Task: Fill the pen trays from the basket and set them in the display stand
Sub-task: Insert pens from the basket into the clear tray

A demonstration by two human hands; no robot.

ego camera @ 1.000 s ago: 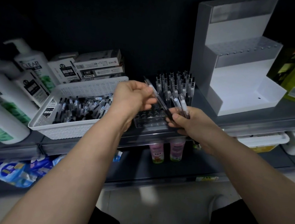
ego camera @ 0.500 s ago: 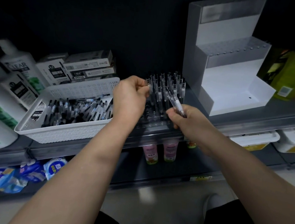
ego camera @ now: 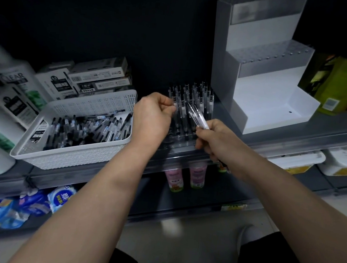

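**Inspector:** State of the pen tray (ego camera: 183, 141), and what differs from a second ago?

**Assistant:** The tray sits on the shelf (ego camera: 315, 131) between the basket (ego camera: 72, 156) and the display stand (ego camera: 261, 101), with its rear rows full of upright pens and its front holes bare. A second ago the left hand (ego camera: 153, 117) held a single pen (ego camera: 174, 102) slanted in the air over the front of the tray, its lower end at the right hand. That pen now stands upright at the tray's left rear, with the left fingertips pinching its top. The right hand (ego camera: 218, 140) has moved little. It grips a bundle of pens (ego camera: 197, 116) as before, the ends slanting up and left over the tray.

**Inspector:** Legible markings?

**Assistant:** "CLEAR" on the white shampoo bottle (ego camera: 15, 79) at far left. The stacked boxes (ego camera: 98, 76) behind the basket carry barcodes and print too small to read. The stand's header panel is blurred.

**Inspector:** Position relative to the hands?

**Assistant:** The left hand is at the tray's left side, just beside the basket wall. The right hand hovers at the tray's front right corner. Loose pens (ego camera: 84, 132) lie heaped in the basket, clear of both hands. The stand is to the right of the tray, apart from the right hand.
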